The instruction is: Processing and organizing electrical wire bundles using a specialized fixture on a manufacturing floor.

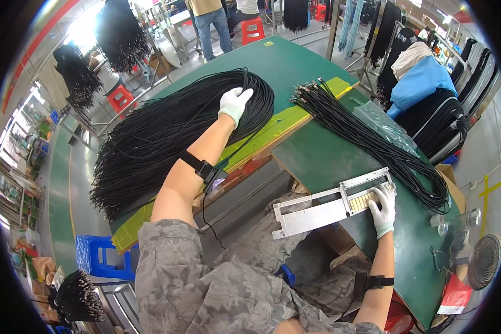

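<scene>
My left hand (236, 103), in a white glove, reaches far out over a large pile of black cables (172, 128) on the green table. Its fingers are closed on some of the cables at their looped end. My right hand (382, 212), gloved as well, holds the right end of a long silvery metal frame (312, 216). A row of pale yellowish pieces lies in the frame beside my fingers, partly hidden by them. The frame's left end juts past the table edge over my lap. Behind it lies a second bundle of black cables (367, 136).
Clear plastic bags (385, 127) lie beside the second bundle. A small fan (486, 261) and a glass jar (466, 218) stand at the right. A blue stool (103, 257) is at the lower left. Racks hung with cables and a standing person (210, 25) are farther back.
</scene>
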`<action>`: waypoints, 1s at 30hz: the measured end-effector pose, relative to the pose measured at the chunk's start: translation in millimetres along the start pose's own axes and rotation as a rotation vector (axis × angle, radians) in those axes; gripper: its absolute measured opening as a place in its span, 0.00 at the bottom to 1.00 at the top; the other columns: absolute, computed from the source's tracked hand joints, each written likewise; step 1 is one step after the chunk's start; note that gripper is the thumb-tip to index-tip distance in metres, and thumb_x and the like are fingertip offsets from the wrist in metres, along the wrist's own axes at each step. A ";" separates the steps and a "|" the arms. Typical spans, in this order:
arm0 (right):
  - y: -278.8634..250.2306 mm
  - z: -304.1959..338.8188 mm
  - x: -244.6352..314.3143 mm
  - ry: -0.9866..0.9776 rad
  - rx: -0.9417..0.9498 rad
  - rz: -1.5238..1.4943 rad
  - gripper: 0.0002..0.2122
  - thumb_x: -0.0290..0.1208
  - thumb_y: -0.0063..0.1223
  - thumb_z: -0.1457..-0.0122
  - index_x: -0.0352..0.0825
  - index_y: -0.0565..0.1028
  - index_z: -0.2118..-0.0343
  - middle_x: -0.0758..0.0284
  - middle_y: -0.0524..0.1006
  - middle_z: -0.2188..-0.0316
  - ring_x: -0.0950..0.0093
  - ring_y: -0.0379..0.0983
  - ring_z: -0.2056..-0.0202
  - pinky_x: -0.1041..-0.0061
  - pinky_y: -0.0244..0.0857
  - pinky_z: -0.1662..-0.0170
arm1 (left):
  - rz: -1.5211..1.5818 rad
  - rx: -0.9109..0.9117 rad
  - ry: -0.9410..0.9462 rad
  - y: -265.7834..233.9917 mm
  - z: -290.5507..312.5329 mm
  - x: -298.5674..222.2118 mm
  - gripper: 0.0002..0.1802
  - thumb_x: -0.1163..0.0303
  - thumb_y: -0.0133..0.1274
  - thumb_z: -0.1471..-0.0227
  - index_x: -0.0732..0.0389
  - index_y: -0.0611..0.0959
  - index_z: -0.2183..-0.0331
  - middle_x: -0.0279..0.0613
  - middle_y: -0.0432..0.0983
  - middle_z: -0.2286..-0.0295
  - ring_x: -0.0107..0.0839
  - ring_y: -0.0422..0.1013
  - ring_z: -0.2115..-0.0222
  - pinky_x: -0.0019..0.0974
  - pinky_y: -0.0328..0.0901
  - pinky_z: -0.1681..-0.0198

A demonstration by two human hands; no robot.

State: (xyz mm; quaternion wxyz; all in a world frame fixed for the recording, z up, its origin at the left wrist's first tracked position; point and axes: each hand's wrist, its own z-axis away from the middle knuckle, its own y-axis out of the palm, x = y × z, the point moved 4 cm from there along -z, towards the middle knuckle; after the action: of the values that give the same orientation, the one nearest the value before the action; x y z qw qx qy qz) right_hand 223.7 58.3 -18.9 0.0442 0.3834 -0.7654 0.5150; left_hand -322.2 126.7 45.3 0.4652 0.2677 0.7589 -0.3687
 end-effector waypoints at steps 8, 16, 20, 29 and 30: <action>1.3 -1.7 -1.7 0.011 0.006 -0.006 0.18 0.33 0.58 0.53 0.37 0.75 0.57 0.60 0.71 0.51 0.58 0.60 0.44 0.63 0.50 0.39 | -0.314 0.116 0.251 0.8 8.2 -15.9 0.24 0.57 0.62 0.55 0.68 0.82 0.64 0.44 0.80 0.68 0.30 0.75 0.66 0.31 0.66 0.59; 0.2 -0.2 -1.7 0.032 0.000 -0.005 0.18 0.33 0.58 0.53 0.37 0.76 0.57 0.60 0.71 0.51 0.58 0.61 0.45 0.63 0.50 0.39 | -0.588 0.255 0.073 -14.0 14.0 -18.1 0.22 0.54 0.60 0.55 0.63 0.84 0.65 0.47 0.79 0.67 0.36 0.75 0.64 0.34 0.68 0.58; 2.3 -0.3 -4.0 0.002 -0.006 0.000 0.17 0.33 0.58 0.52 0.37 0.76 0.57 0.60 0.71 0.51 0.58 0.61 0.45 0.63 0.50 0.39 | -0.786 0.186 0.154 -8.5 30.1 -49.0 0.26 0.47 0.59 0.57 0.60 0.84 0.66 0.47 0.79 0.67 0.39 0.75 0.64 0.37 0.68 0.58; -0.3 -0.3 0.3 0.026 -0.021 -0.019 0.16 0.33 0.57 0.52 0.37 0.76 0.58 0.61 0.72 0.51 0.59 0.62 0.45 0.62 0.50 0.39 | -0.953 0.026 0.327 6.5 34.2 -57.6 0.31 0.41 0.58 0.60 0.59 0.84 0.65 0.44 0.78 0.72 0.41 0.74 0.67 0.39 0.68 0.59; 0.3 -0.5 0.5 0.020 -0.022 -0.024 0.16 0.33 0.57 0.52 0.37 0.76 0.58 0.61 0.72 0.51 0.59 0.61 0.45 0.62 0.50 0.39 | -0.981 0.005 0.302 10.0 33.8 -58.3 0.33 0.38 0.56 0.61 0.57 0.83 0.64 0.45 0.77 0.69 0.42 0.74 0.65 0.40 0.67 0.58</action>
State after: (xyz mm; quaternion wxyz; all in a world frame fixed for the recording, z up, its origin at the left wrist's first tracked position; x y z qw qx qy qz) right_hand 223.0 58.5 -18.7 0.0625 0.3870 -0.7658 0.5098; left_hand -272.8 101.5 85.0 0.1220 -0.0683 0.8532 -0.5026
